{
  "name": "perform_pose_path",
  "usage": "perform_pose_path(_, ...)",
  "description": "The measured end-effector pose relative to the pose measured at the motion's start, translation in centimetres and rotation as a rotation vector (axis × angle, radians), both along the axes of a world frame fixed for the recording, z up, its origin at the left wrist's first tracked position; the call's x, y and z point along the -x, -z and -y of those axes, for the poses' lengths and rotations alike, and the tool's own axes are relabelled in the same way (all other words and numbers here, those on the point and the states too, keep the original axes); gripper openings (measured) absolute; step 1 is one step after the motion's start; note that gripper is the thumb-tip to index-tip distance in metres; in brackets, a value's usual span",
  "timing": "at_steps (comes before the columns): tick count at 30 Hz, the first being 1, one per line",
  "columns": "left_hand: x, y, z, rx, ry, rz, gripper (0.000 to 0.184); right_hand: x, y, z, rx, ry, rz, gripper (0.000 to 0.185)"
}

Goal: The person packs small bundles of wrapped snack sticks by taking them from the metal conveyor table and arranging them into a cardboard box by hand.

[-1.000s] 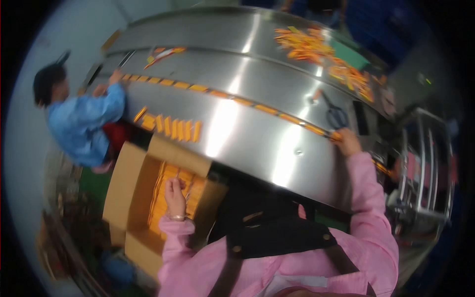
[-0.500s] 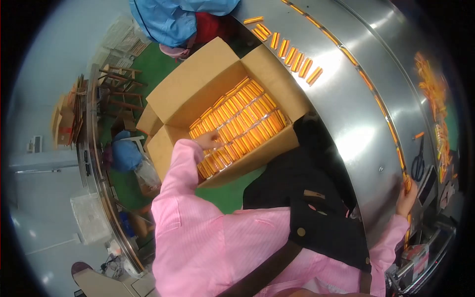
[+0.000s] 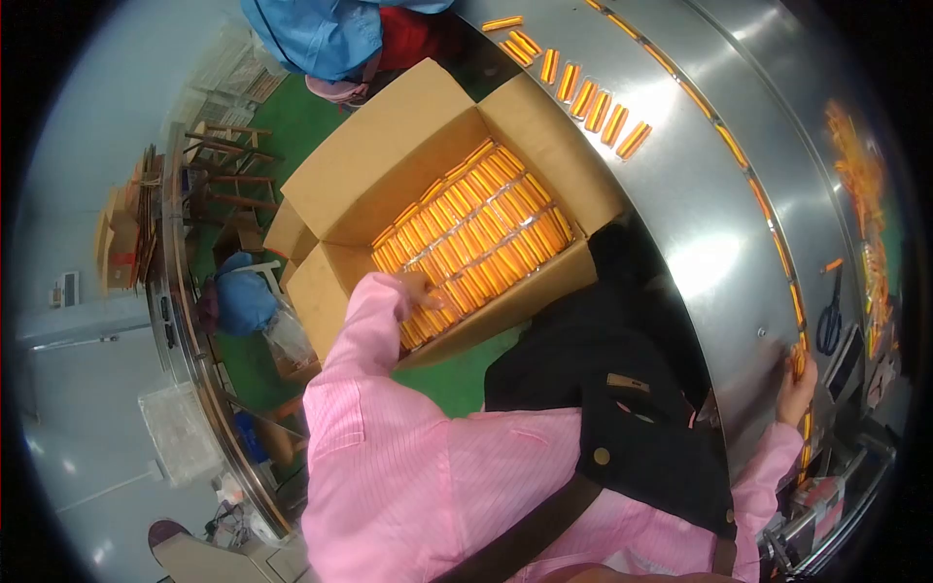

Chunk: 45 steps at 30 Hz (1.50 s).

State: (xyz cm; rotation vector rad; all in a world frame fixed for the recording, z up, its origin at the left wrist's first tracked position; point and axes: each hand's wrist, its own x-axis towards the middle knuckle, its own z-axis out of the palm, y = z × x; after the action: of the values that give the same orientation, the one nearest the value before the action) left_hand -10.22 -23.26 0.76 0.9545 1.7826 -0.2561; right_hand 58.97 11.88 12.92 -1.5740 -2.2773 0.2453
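Note:
A cardboard box (image 3: 379,180) stands with its flaps up, packed with rows of orange-and-yellow wrapped packets (image 3: 481,219). Inside its near left part, my left hand (image 3: 416,286) touches the tops of the packets, fingers apart and partly blurred. I see no separate packet lifted in it. At the lower right, the fingers of my right hand (image 3: 799,387) are closed round an orange packet (image 3: 799,361) on the narrow line of packets (image 3: 743,170) along the steel table. What exactly lies inside that grip is partly hidden.
Loose packets (image 3: 586,100) lie on the steel table (image 3: 700,253) beside the box. Scissors (image 3: 829,325) and an orange heap (image 3: 860,180) are at the right. A person in blue (image 3: 316,39) is beyond the box. Stools (image 3: 238,160) stand at the left.
My left hand has shifted slightly toward me and right over the packets in the box. My right hand stays at the line. The view has shifted slightly.

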Motion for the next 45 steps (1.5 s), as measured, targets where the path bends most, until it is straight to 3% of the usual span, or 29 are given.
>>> perform_pose_path(8,0.4,1.9,0.1,-0.152,-0.073,0.127,0.075,1.4,-1.4,1.1,-0.036,0.019,0.02,0.026)
perform_pose_path(10,0.3,2.4,-0.4,-0.204,-0.156,0.192,0.067,1.5,-2.1,0.8,-0.03,-0.009,0.009,0.027)
perform_pose_path(13,0.5,4.4,-1.0,-0.15,-0.115,0.158,0.072,1.3,-2.7,0.6,-0.077,-0.03,-0.005,0.028)
perform_pose_path(15,0.5,3.5,-0.4,-0.146,-0.241,0.292,0.072,1.8,-1.9,0.1,-0.11,-0.038,0.003,0.028)
perform_pose_path(18,0.9,3.8,1.4,-0.161,-0.322,0.276,0.067,4.1,-2.1,-0.4,-0.066,-0.011,-0.09,0.028)
perform_pose_path(24,0.1,2.2,-0.7,-0.193,-0.281,0.248,0.064,5.2,-3.1,-1.2,-0.055,0.006,-0.225,0.027)
perform_pose_path(27,0.5,3.7,0.6,-0.222,-0.402,0.311,0.06,7.0,-1.8,-1.1,-0.093,-0.02,-0.275,0.026)
perform_pose_path(29,-0.6,3.0,0.5,-0.156,-0.605,0.477,0.062,7.4,-1.4,-1.0,-0.019,-0.034,-0.393,0.025)
perform_pose_path(32,-2.1,0.0,-3.2,-0.128,-0.54,0.455,0.063,6.8,-1.4,-0.6,-0.045,0.012,-0.445,0.024)
perform_pose_path(35,0.0,3.1,-3.3,-0.062,-0.322,0.391,0.068,6.7,-0.9,-0.5,-0.09,0.053,-0.49,0.023)
perform_pose_path(39,0.7,4.1,-3.1,0.079,-0.329,0.394,0.07,5.9,-0.5,-0.8,-0.078,0.084,-0.584,0.022)
perform_pose_path(41,1.1,4.7,-2.2,0.16,-0.449,0.537,0.053,6.8,-0.7,-1.0,-0.062,0.053,-0.583,0.022)
perform_pose_path(45,-2.5,4.6,-8.9,0.192,-0.24,0.512,0.059,3.1,-0.7,0.2,-0.051,0.144,-0.533,0.022)
